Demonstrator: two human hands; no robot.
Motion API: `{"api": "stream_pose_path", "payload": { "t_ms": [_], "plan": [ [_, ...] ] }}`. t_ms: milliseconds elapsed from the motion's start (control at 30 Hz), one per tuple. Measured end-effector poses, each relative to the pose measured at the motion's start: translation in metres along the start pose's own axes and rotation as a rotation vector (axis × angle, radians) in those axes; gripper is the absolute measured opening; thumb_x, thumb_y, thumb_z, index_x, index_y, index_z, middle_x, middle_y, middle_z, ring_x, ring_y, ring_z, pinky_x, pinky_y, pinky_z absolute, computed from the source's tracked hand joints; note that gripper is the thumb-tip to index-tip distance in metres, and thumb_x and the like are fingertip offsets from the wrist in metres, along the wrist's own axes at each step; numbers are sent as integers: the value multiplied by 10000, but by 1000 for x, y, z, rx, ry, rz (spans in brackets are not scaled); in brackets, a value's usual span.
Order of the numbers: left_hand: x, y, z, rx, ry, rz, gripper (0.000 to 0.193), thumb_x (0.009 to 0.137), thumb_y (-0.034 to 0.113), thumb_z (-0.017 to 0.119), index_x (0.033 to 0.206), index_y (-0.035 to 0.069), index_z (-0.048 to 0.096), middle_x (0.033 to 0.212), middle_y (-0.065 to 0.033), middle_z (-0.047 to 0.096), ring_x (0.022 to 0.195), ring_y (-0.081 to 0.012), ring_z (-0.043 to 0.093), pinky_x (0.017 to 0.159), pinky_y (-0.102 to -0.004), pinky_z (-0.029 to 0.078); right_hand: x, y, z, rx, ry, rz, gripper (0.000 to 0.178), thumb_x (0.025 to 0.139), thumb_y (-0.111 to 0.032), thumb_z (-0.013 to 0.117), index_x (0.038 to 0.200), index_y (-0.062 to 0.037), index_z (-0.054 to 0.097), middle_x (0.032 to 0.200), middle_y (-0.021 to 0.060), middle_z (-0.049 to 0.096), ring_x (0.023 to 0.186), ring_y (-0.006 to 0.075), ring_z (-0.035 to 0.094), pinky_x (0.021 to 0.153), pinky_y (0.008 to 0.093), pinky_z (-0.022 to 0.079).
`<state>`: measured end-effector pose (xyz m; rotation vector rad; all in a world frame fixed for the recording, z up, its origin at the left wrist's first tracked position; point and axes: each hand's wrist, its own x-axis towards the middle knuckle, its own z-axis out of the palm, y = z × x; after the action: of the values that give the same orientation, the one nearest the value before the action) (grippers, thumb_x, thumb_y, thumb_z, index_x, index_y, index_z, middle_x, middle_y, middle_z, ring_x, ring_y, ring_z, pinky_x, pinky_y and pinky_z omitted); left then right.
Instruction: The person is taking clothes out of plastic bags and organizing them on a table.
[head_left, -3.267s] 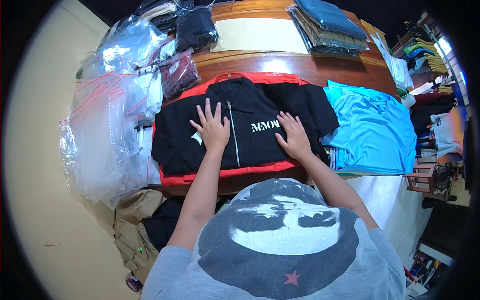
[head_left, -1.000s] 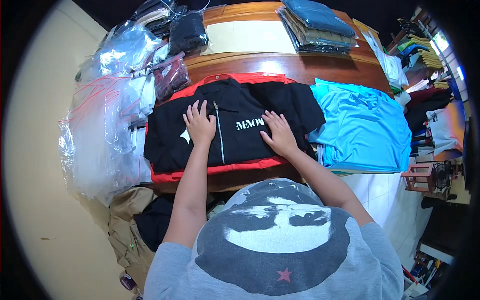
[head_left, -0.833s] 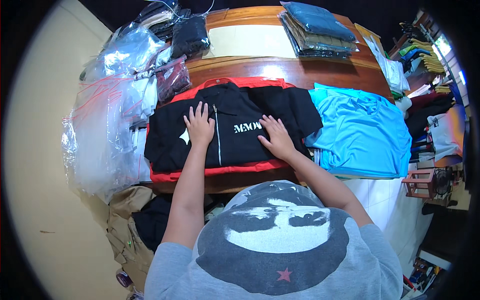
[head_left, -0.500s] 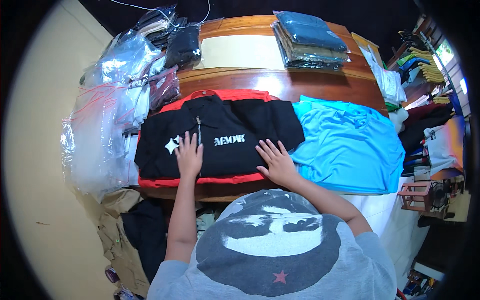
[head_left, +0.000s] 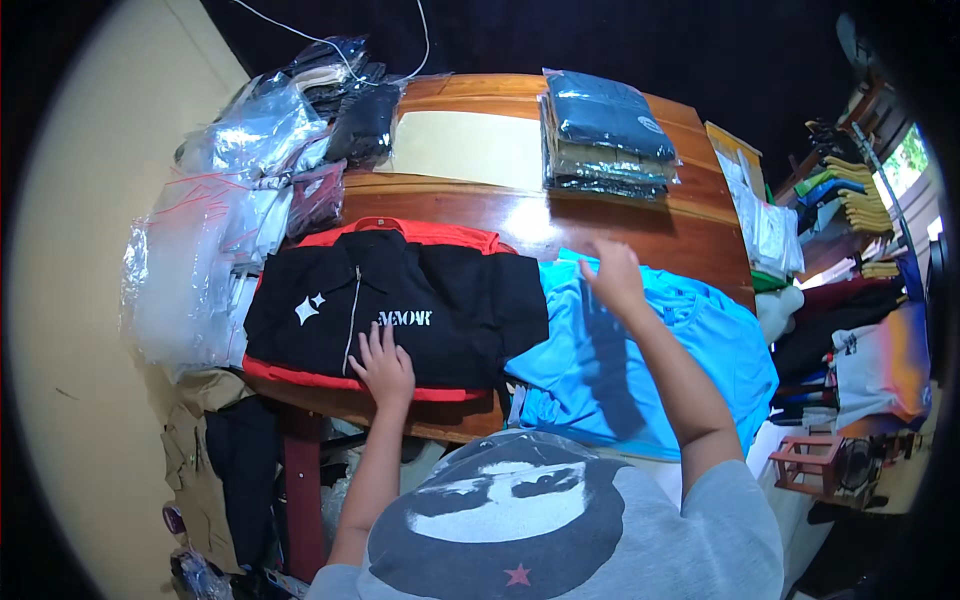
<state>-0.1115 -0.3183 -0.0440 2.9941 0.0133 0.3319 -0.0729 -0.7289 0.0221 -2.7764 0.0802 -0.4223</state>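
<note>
A black zip-neck shirt (head_left: 460,290) with white star shapes and white lettering lies spread on the table. Beneath it, a red garment (head_left: 300,378) shows along the upper and lower edges. My left hand (head_left: 385,367) rests flat on the lower middle of the black shirt, fingers spread. Raised above a light blue shirt (head_left: 690,350), my right hand (head_left: 615,272) holds nothing I can see; its thumb stands apart from the slightly blurred fingers. The blue shirt lies rumpled to the right, meeting the black shirt's edge.
Clear plastic bags (head_left: 190,280) and bagged clothes (head_left: 365,120) crowd the table's left end. Farther back are a cream sheet (head_left: 465,150) and a stack of bagged folded garments (head_left: 605,130). Hangers (head_left: 860,190) and hanging clothes line the right side, near a reddish-brown stool (head_left: 805,465).
My right hand has lifted off the black shirt and moved right, over the blue shirt. My left hand has slid from beside the stars toward the lettering. The view has shifted.
</note>
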Motion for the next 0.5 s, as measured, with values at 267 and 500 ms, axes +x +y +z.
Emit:
{"api": "stream_pose_path", "payload": {
  "t_ms": [267,500],
  "plan": [
    [-39,-9,20,-48,147,156,553,847,264,489,1389,187,417,1448,-107,405,1390,-360,289,1133,-556,156,158,75,-10,-263,113,57,719,800,-270,677,1430,-174,344,1500,86,358,1370,278,365,1086,567,317],
    [-38,-11,25,-56,138,138,547,809,285,490,1346,192,444,1426,-115,419,1374,-372,308,1117,-576,181,223,107,-5,-469,6,7,891,732,-313,788,1473,-223,302,1541,54,309,1412,256,314,1126,558,255]
  ]
}}
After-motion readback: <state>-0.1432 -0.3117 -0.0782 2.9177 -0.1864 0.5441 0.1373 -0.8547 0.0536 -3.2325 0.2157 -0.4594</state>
